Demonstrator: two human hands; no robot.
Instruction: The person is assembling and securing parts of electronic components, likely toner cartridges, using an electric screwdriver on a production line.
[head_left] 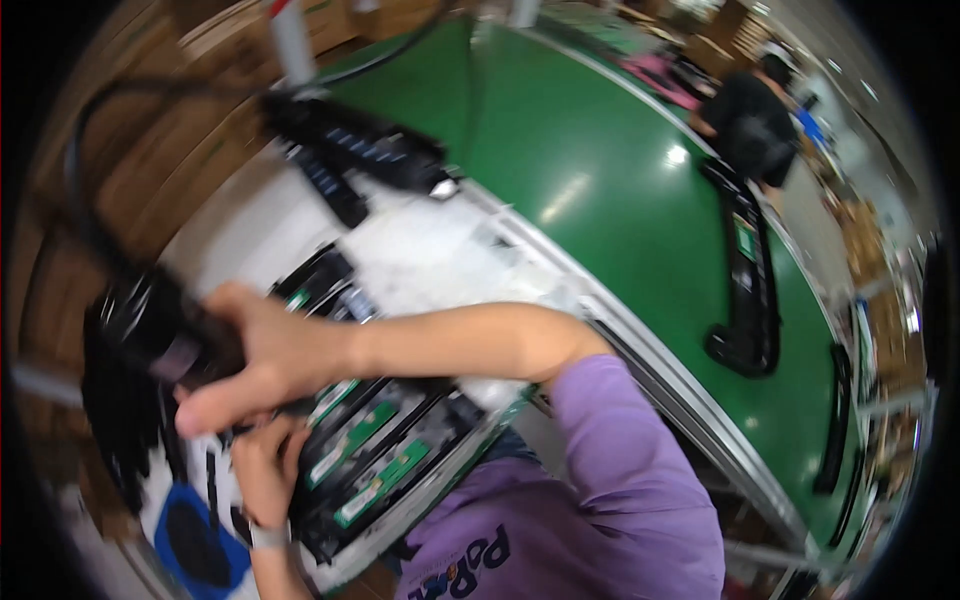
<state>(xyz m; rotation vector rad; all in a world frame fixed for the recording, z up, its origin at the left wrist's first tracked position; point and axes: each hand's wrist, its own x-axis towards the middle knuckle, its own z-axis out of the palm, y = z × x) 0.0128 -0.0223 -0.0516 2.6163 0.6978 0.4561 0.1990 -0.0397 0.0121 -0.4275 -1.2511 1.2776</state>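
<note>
My right hand point(262, 350) is wrapped round a black corded electric screwdriver point(165, 325), its arm reaching across from the right in a purple sleeve. Just below it, my left hand point(265, 465), with a light band at the wrist, has its fingers bent together at the edge of the parts; what they hold, if anything, is hidden. Beside both hands lie several long black plastic housings with green circuit boards point(385, 485), side by side on the white worktop point(415, 245). Motion smears the hands and the tool, and the screwdriver's tip is out of sight.
More black housings point(375, 150) lie at the worktop's far end. A green conveyor belt point(600, 190) runs alongside, carrying a black curved part point(748, 270). A blue-rimmed container point(200, 540) stands at lower left, cardboard boxes point(150, 170) behind. Another person point(750, 125) works across the belt.
</note>
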